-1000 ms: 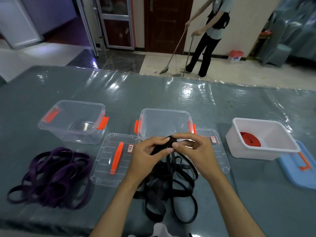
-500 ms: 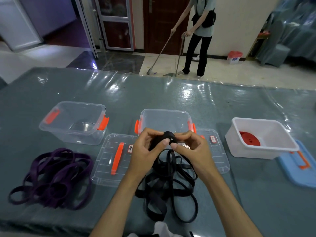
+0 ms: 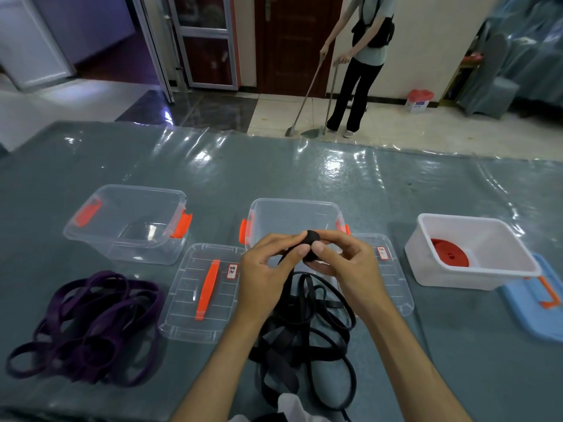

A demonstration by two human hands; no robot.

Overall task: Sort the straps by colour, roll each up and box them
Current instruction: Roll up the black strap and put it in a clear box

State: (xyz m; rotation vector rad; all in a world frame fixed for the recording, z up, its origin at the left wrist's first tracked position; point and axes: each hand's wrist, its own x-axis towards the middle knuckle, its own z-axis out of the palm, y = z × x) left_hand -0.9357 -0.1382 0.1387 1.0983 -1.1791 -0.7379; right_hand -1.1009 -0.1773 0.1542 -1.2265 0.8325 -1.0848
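Head view: left hand (image 3: 265, 271) and right hand (image 3: 344, 266) pinch a small black strap roll (image 3: 313, 239) between their fingers (image 3: 327, 249); its loose tail hangs below them to the black strap heap (image 3: 304, 336) on the bench (image 3: 274, 172).

table cover (image 3: 304, 178): glossy clear film over grey, wrinkled | clear boxes (image 3: 128, 220): smooth transparent plastic, orange clasps | white box (image 3: 475, 278): opaque matt plastic | black strap (image 3: 304, 330), purple straps (image 3: 88, 327): matt woven webbing
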